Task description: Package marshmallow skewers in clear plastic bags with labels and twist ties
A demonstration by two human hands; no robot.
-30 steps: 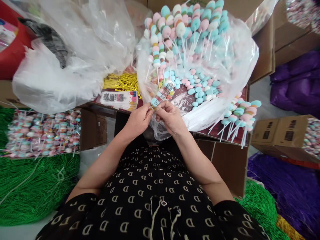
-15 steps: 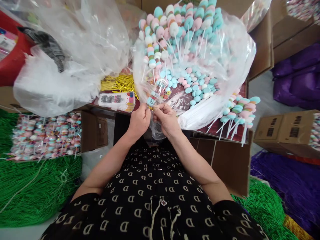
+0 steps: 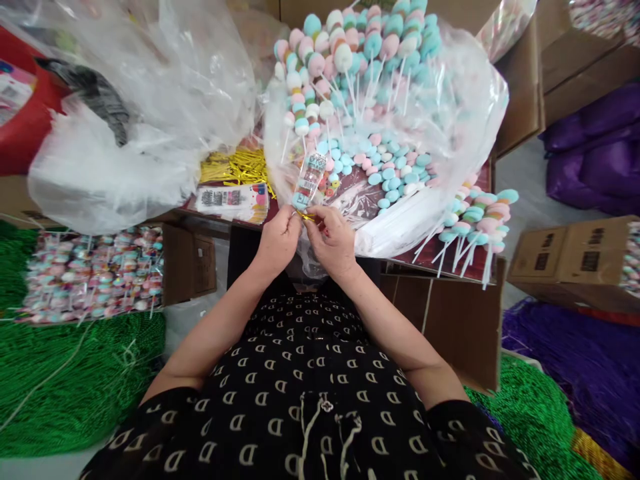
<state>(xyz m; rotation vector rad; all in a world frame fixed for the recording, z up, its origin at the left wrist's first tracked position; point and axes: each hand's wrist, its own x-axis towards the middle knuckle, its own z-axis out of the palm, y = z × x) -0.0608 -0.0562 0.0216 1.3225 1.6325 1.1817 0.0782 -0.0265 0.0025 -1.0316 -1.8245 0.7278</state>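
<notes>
My left hand [image 3: 279, 241] is closed, pinching the lower end of a clear bag with a candy skewer [image 3: 309, 179] in it. The bag stands up from the fingers, showing a printed label and pale blue candy. My right hand [image 3: 332, 241] is closed too, with thumb and forefinger on a gold twist tie [image 3: 306, 217] at the neck of the bag. Both hands are nearly touching at the table's front edge. The skewer's stick is hidden by the fingers.
Gold twist ties [image 3: 235, 167] and printed bags [image 3: 233, 202] lie left of my hands. Beyond, a big plastic bag [image 3: 470, 100] holds candy skewers [image 3: 345, 57] and loose candies [image 3: 395, 177]. White sticks [image 3: 395, 230] lie right. A carton of wrapped skewers [image 3: 95, 273] stands lower left.
The bagged candy skewer has turned and shifted slightly left. My right fingers have moved around the neck, and more of the gold twist tie shows.
</notes>
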